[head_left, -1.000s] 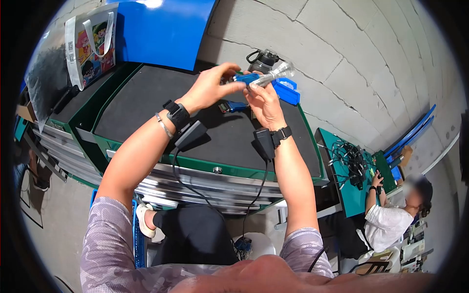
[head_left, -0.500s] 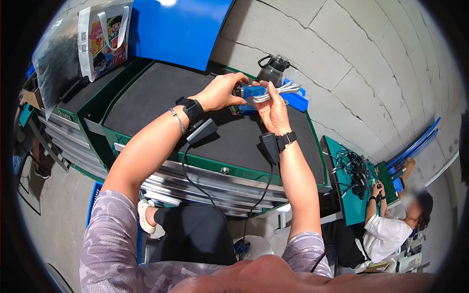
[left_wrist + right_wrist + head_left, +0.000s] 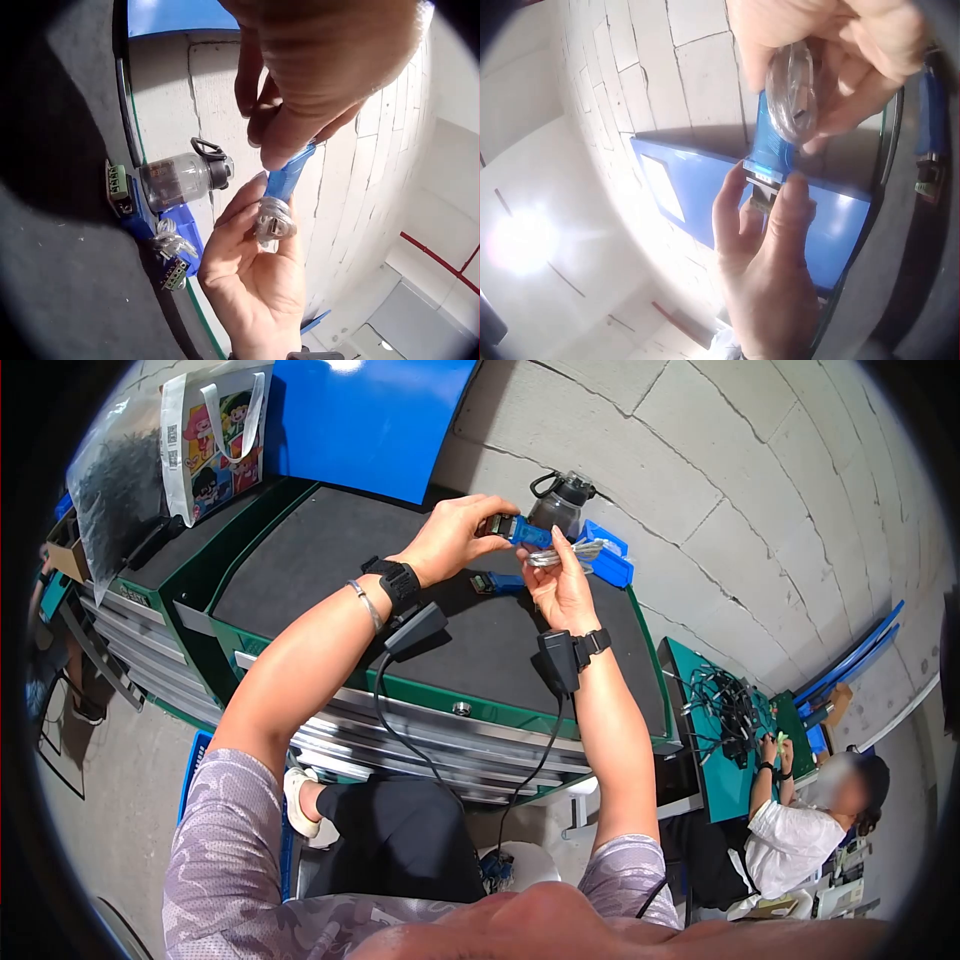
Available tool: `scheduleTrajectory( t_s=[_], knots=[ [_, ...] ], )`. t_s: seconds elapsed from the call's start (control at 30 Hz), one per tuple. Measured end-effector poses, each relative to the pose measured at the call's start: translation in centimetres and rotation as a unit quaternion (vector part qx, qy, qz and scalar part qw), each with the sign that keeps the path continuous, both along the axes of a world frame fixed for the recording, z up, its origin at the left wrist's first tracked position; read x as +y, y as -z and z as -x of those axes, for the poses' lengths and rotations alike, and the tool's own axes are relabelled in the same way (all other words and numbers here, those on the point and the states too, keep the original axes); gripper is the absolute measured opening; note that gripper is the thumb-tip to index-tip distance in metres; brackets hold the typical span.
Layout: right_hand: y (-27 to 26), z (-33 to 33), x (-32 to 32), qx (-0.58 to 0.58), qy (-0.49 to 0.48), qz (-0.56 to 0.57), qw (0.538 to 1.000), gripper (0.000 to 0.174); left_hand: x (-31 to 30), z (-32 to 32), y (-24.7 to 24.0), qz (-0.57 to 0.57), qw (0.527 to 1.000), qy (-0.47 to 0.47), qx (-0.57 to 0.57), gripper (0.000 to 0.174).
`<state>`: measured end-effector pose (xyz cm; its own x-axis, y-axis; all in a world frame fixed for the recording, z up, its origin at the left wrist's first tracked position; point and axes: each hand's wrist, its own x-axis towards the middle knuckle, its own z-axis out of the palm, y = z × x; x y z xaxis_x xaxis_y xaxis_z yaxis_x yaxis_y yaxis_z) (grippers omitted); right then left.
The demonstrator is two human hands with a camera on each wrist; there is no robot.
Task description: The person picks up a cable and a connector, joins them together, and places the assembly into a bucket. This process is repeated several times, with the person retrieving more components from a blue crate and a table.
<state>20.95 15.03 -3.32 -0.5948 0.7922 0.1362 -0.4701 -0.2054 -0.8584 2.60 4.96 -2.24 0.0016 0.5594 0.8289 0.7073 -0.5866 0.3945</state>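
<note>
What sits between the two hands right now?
A blue adapter: left hand pinches its connector end, right hand holds its coiled clear cable. Head view shows it.

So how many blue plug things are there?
3. One blue plug between the left hand and right hand, one on the black mat, one at the blue bin; more may hide there.

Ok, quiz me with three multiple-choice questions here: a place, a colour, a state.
1. Where is the bottle? A on the floor; B on the cabinet top by the wall; C in a drawer.
2. What colour is the adapter being held? A red; B yellow; C blue.
3. How is the cable in the right hand? A coiled; B stretched straight; C cut in two.
Answers: B, it stands at the back of the black top; C, its body shows blue; A, it sits bundled in loops.
</note>
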Motion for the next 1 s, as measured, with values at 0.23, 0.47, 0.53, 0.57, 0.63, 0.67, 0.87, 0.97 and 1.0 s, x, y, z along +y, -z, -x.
scheduleTrajectory(
  t_s=[0.23, 0.47, 0.53, 0.57, 0.63, 0.67, 0.87, 0.97, 1.0],
  knots=[
    [0.2, 0.0, 0.3, 0.004, 0.011, -0.028, 1.0, 0.024, 0.1, 0.0, 0.2, 0.017, 0.999, -0.022, -0.037, 0.038],
    [0.6, -0.3, 1.1, -0.025, 0.017, -0.041, 0.999, 0.025, -0.8, 0.2, -0.9, 0.057, 0.998, 0.007, -0.029, 0.038],
    [0.2, 0.0, 0.7, -0.022, 0.014, -0.042, 0.999, 0.026, -0.2, -0.1, -0.1, 0.022, 0.999, -0.019, -0.025, 0.039],
    [0.1, 0.1, 0.4, -0.016, 0.027, -0.038, 0.999, 0.026, 0.1, -0.1, 0.2, -0.011, 0.999, -0.045, -0.019, 0.04],
    [-0.1, 0.2, 0.1, -0.008, 0.04, -0.034, 0.999, 0.026, 0.1, -0.1, 0.2, -0.018, 0.998, -0.054, -0.014, 0.041],
    [-0.1, 0.1, 0.2, -0.014, 0.041, -0.038, 0.998, 0.025, 0.2, 0.0, 0.2, -0.024, 0.998, -0.06, -0.01, 0.041],
    [0.0, -1.3, 2.2, -0.001, 0.084, -0.017, 0.996, 0.024, -0.4, 0.4, -0.5, 0.081, 0.994, 0.016, -0.072, 0.042],
    [-0.3, -1.3, 2.2, 0.011, 0.078, -0.012, 0.997, 0.024, -0.1, 0.4, -0.4, 0.05, 0.993, 0.017, -0.107, 0.042],
    [-0.3, -1.2, 2.0, 0.012, 0.078, -0.012, 0.997, 0.024, 0.0, 0.4, -0.4, 0.034, 0.992, 0.018, -0.123, 0.042]
  ],
)
